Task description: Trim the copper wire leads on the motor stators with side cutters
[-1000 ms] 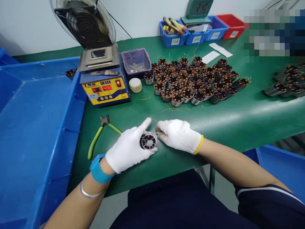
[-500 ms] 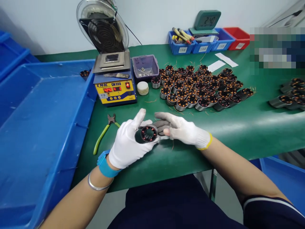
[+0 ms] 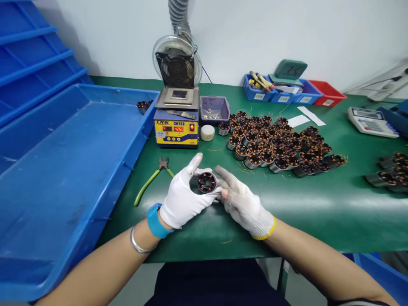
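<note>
A motor stator, a short metal ring with dark slots and copper windings, is held above the green table with its open end facing me. My left hand, in a white glove, curls around it from the left and below, its thumb raised. From the right, my right hand closes in on the stator's side; its glove has grey-stained fingers, and a bare thumb tip shows. Some fingertips are hidden behind the ring. Left of my hands lie cutting pliers with green handles.
A blue tray fills the left side. Behind my hands stand a yellow-blue solder pot, a purple bin and a round white block. Many stators cluster at the right, with a calculator beyond.
The view has shifted, bringing the calculator and hose into sight. My right fingers have come closer against the stator, which stays in my left hand.
</note>
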Demonstrator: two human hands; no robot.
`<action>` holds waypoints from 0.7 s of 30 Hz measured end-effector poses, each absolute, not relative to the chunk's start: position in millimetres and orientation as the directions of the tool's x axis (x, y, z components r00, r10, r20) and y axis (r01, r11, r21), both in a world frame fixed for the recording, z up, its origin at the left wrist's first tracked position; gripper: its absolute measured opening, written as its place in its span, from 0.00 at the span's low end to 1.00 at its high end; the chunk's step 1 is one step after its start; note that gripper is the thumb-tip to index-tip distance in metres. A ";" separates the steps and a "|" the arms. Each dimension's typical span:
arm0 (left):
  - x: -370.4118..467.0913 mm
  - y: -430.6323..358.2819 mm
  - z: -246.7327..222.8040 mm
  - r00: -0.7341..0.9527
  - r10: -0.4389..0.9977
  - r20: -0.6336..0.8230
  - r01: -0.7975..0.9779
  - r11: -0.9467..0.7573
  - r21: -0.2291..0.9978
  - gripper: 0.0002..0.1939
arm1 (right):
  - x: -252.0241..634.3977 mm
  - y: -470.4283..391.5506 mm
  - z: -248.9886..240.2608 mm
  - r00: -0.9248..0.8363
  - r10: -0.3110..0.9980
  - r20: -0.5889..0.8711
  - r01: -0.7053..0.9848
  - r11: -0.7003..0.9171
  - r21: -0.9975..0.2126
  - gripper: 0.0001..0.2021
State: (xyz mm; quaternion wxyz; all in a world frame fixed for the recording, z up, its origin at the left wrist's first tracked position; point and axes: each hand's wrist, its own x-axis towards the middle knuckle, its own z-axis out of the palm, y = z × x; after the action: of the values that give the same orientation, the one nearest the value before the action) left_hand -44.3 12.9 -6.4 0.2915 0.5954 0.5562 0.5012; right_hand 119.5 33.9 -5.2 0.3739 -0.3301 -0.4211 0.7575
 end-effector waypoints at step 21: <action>-36.2 12.0 -5.2 -0.125 0.970 0.206 0.277 -0.165 0.947 0.46 | 120.5 34.6 -12.3 -0.493 0.850 -0.188 -0.258 -0.350 -0.901 0.34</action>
State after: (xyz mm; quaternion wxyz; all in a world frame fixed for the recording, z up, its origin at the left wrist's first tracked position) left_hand -36.2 12.0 -5.2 0.3396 0.5675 0.5495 0.5105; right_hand 120.5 34.6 -12.3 0.3707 -0.3410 -0.4334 0.7473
